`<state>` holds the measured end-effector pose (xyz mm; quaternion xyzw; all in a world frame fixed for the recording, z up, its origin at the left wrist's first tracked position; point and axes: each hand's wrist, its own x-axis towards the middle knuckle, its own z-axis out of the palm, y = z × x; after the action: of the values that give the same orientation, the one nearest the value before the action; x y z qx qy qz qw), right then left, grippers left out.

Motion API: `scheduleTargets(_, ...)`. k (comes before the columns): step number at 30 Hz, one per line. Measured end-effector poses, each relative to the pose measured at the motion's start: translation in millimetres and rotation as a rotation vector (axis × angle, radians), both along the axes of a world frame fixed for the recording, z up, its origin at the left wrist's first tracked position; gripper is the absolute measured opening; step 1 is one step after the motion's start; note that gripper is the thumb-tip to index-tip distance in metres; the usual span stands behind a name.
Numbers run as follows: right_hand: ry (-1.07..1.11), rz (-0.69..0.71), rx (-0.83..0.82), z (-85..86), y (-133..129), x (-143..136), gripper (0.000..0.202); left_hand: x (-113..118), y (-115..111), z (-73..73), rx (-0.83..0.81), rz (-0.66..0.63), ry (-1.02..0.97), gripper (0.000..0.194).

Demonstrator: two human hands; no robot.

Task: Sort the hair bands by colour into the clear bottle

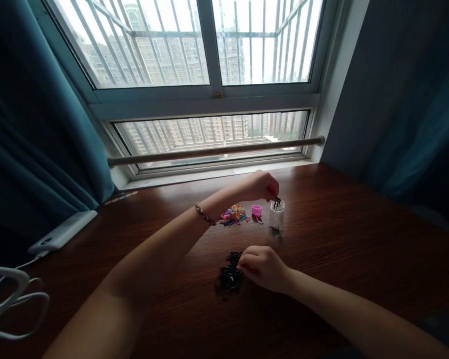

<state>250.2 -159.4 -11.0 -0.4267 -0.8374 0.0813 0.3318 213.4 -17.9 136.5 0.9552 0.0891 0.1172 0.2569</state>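
Note:
My left hand point(264, 185) is closed in a pinch on some black bands point(277, 203), which hang at the mouth of a clear jar point(277, 217). More dark bands lie at the bottom of the jar. Nearer to me, my right hand point(264, 267) has its fingers pressed together at the right edge of a black pile of bands point(229, 279); what its fingertips hold, if anything, is too small to make out. Left of the jar are a pink lid-like ring point(256, 210) and a heap of colourful bands point(234, 215), partly behind my left forearm.
The brown wooden table point(340, 234) reaches to the window sill and a metal rail point(217, 152). At the left lie a white power bank point(63, 232) and a white cable point(22, 299). Blue curtains point(41, 109) hang at the left side.

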Motion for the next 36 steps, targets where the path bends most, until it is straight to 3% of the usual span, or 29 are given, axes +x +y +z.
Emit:
scheduleTargets(3, -0.013, 0.007, -0.006, 1.5, -0.5, -0.4, 0.017, 4.1, -2.5, -0.5, 0.133, -0.024, 0.03, 0.006)
scheduleTargets(11, -0.031, 0.026, -0.005, -2.2, 1.1, -0.6, 0.019, 9.2, -5.2, -0.4, 0.292, -0.118, 0.039, 0.012)
scheduleTargets(27, -0.119, -0.002, 0.011, 1.8, 1.6, 1.2, 0.018, 0.9, -1.9, -0.4, 0.207, -0.046, -0.046, 0.012)
scheduleTargets(29, -0.231, -0.079, -0.01, 10.2, -0.1, 5.2, 0.016, -8.6, -0.8, -3.4, 0.189, -0.028, -0.077, 0.011)
scheduleTargets(32, -0.443, -0.364, -0.169, 28.4, -5.5, 14.7, 0.014, -35.2, -3.9, -15.8, 0.14, 0.024, -0.105, 0.01)
scheduleTargets(34, -0.547, -0.54, -0.312, 40.5, -9.2, 21.1, 0.021, -60.2, -8.4, -30.4, 0.069, 0.044, -0.09, 0.011)
scheduleTargets(36, -0.604, -0.606, -0.403, 48.8, -11.0, 26.2, 0.026, -87.7, -13.4, -49.3, 0.031, 0.049, -0.058, 0.011)
